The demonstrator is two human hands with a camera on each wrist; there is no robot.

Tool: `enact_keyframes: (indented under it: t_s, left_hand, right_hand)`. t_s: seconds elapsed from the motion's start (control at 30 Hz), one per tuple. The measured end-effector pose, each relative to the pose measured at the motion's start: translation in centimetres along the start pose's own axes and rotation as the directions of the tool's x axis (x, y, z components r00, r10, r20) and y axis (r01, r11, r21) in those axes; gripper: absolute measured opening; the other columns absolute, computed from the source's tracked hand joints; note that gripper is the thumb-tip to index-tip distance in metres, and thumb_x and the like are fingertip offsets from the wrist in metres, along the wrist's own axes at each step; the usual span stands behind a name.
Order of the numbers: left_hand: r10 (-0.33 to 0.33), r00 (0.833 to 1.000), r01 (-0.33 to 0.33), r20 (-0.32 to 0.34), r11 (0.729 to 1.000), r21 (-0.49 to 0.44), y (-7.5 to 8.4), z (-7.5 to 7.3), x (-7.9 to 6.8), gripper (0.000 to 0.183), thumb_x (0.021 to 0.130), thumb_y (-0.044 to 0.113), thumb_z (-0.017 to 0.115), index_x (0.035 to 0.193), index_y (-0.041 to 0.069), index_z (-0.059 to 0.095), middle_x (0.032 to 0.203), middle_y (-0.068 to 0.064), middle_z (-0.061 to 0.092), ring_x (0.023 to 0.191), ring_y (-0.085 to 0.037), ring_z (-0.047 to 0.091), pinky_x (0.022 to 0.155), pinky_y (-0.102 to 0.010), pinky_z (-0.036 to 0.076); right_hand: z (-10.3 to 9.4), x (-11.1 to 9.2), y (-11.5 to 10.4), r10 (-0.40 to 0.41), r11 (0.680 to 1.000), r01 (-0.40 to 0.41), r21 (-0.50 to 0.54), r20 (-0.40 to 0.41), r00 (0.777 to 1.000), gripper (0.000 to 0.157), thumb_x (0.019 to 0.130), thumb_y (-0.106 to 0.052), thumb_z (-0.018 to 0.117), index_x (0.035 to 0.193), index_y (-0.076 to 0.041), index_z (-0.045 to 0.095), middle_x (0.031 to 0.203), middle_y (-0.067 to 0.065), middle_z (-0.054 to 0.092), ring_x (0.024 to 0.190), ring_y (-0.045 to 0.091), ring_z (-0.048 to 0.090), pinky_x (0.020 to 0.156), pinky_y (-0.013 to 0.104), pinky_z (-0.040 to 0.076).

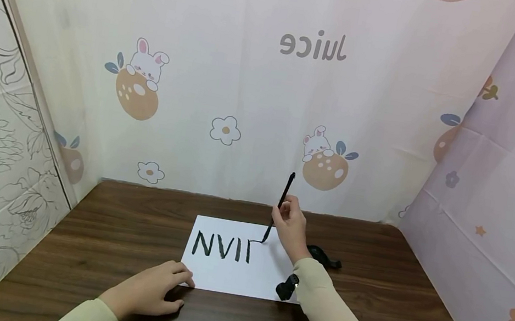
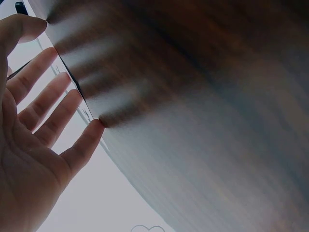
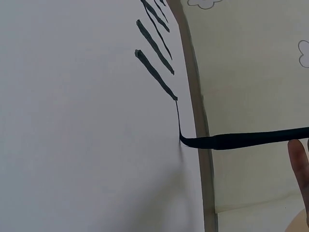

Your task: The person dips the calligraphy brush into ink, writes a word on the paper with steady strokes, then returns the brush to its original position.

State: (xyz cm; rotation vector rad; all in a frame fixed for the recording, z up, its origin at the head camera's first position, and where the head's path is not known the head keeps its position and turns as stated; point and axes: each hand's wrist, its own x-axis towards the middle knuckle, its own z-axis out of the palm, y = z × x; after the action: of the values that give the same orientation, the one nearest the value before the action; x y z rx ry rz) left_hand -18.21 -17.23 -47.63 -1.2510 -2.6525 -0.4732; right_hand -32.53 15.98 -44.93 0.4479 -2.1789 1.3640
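A sheet of white paper [image 1: 234,280] lies on the brown table, bearing black brush strokes that read like N, V and two uprights. My right hand [image 1: 291,225] holds a black writing brush [image 1: 285,191] by its handle, tilted with its top end up. In the right wrist view the bent tip of the brush [image 3: 241,140] touches the paper, at the end of a thin line running from the last upright. Fingers of my left hand [image 1: 152,288] rest at the lower left corner of the paper, spread and holding nothing, as the left wrist view also shows.
Beside the paper, partly behind my right forearm, is a glossy black object [image 1: 321,256] on the wooden table [image 1: 368,288]. A black wrist camera [image 1: 287,288] sits at my right cuff. Patterned curtains [image 1: 229,78] enclose the back and both sides.
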Motion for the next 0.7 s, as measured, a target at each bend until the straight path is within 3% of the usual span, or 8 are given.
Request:
enact_keyframes:
  t_s: [0.13,0.4,0.7]
  left_hand:
    - [-0.013,1.000,0.013,0.015,1.000,-0.003,-0.03,0.04,-0.01,0.030,0.084,0.024,0.076,0.112,0.018,0.067,0.112,0.005,0.059,0.104,-0.013,0.056,0.086,-0.034,0.051]
    - [0.022,0.999,-0.022,-0.024,1.000,0.010,-0.21,0.21,0.00,0.031,0.082,0.023,0.077,0.111,0.018,0.067,0.110,0.005,0.059,0.103,-0.013,0.057,0.085,-0.034,0.052]
    - [0.009,1.000,-0.008,-0.002,1.000,0.010,-0.38,0.42,0.00,0.030,0.083,0.024,0.076,0.111,0.018,0.067,0.112,0.005,0.059,0.104,-0.013,0.057,0.086,-0.034,0.051]
  right_hand:
    - [-0.05,0.00,-0.24,-0.007,1.000,0.007,-0.005,0.002,1.000,0.020,0.096,-0.007,0.063,0.112,-0.012,0.053,0.087,0.004,0.056,0.082,0.019,0.054,0.069,0.031,0.049]
    - [-0.19,0.02,-0.15,-0.019,1.000,0.019,-0.020,0.011,1.000,0.021,0.095,-0.006,0.064,0.112,-0.012,0.054,0.086,0.004,0.056,0.081,0.019,0.055,0.068,0.030,0.049]
    - [-0.31,-0.05,-0.25,-0.012,0.999,0.013,-0.036,0.032,0.999,0.022,0.095,-0.007,0.064,0.113,-0.014,0.054,0.085,0.002,0.055,0.079,0.019,0.055,0.066,0.028,0.049]
